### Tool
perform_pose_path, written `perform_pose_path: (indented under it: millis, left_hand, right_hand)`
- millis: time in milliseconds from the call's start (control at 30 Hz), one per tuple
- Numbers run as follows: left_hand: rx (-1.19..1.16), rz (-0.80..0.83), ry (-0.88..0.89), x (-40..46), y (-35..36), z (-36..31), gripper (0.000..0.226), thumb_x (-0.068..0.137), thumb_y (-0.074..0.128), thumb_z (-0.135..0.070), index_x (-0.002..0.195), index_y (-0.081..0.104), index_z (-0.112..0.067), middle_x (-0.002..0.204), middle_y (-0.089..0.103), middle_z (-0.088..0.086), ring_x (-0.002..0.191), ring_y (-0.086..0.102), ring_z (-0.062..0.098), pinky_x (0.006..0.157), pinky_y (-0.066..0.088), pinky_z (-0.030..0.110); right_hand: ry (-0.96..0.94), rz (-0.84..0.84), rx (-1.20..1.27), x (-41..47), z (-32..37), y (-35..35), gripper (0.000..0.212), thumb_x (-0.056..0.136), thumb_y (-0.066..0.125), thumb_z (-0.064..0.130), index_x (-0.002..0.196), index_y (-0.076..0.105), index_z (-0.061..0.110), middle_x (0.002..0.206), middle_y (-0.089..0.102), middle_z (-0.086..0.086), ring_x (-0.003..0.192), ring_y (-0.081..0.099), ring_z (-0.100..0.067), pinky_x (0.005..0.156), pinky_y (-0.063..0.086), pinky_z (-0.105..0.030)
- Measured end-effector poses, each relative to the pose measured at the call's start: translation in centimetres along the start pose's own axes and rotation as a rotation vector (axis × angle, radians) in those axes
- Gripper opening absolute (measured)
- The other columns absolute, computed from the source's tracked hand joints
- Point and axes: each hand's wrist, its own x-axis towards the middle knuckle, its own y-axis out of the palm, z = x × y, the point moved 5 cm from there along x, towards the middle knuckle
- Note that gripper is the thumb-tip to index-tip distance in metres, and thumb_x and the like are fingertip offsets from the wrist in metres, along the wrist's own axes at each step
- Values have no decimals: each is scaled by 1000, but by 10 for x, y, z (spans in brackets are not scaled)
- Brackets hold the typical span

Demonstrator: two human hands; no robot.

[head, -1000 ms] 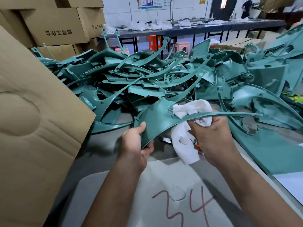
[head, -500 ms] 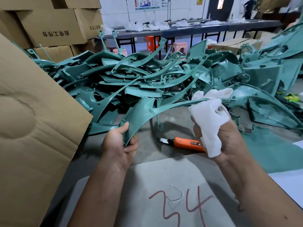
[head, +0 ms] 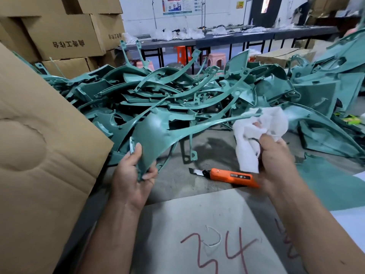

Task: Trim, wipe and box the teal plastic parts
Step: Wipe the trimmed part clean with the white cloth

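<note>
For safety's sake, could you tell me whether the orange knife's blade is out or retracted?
Out: bare blade protrudes from the orange knife, lying unheld on the table.

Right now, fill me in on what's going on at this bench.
A person is wiping a teal plastic part. The left hand grips the part's wide end, holding it up over the table. The right hand clutches a white cloth against the part's long thin arm. An orange utility knife lies on the table beneath, blade out, untouched. A big pile of teal parts sits behind, and an open cardboard box flap stands at the left.
</note>
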Motion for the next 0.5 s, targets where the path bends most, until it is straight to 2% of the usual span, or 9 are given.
perform_pose_path:
  millis: [67,133,200,233,300,333,367,433,500]
  left_hand:
    - [116,-39,84,-2,7,8,17,105,49,-20,116,62,-18,91,69,3,58,62,11,42,43,18]
    - [167,24,194,-2,16,8,30,101,53,-20,129,61,-23,116,75,0,92,75,17,64,60,29]
    - [131,122,286,-5,22,3,46,96,54,-17,142,53,-18,137,66,6,122,66,25,92,59,44]
    - [120,145,316,-6,24,-1,50,96,54,-14,146,49,-17,142,62,9,129,61,28,99,55,50]
    - [105,153,347,-5,23,-3,50,99,52,-10,148,47,-17,146,58,10,135,56,31,107,48,57]
    - [98,157,352,-4,22,-1,50,99,52,-9,148,46,-16,147,57,11,136,55,31,108,46,58]
    - [92,164,355,-4,23,0,51,99,52,-9,149,45,-16,147,57,11,136,55,31,109,46,57]
    - [88,169,364,-5,26,3,53,98,53,-11,149,45,-17,147,58,10,136,55,30,110,45,57]
    - [88,159,374,-4,26,3,51,97,54,-12,147,47,-20,147,58,8,136,55,28,111,43,58]
  right_hand:
    - [52,71,-32,-9,-14,15,13,103,58,7,110,68,9,73,74,0,58,69,-9,53,56,-24]
    - [87,148,-24,-15,-23,27,18,102,63,14,118,70,8,90,78,-4,69,73,-12,57,58,-25]
    - [68,217,-19,-15,-23,30,18,99,68,26,108,76,13,92,77,-2,73,71,-11,61,58,-24]
    - [58,222,-7,-15,-21,31,19,98,68,31,103,78,16,96,77,-1,79,71,-12,66,60,-25]
    - [50,226,26,-14,-16,32,24,97,64,36,101,80,18,109,77,-3,94,72,-15,83,62,-28]
    - [61,238,39,-15,-16,33,25,97,62,34,100,81,19,109,78,-4,93,73,-14,81,62,-27]
    - [75,245,43,-18,-15,34,24,99,60,29,97,82,19,102,79,-3,84,74,-10,72,61,-23]
    - [100,258,28,-23,-16,37,38,107,52,17,88,84,22,86,78,2,67,71,-4,56,55,-16]
    - [91,238,3,-23,-17,35,43,110,48,11,85,82,18,79,77,3,63,70,-3,52,53,-16]
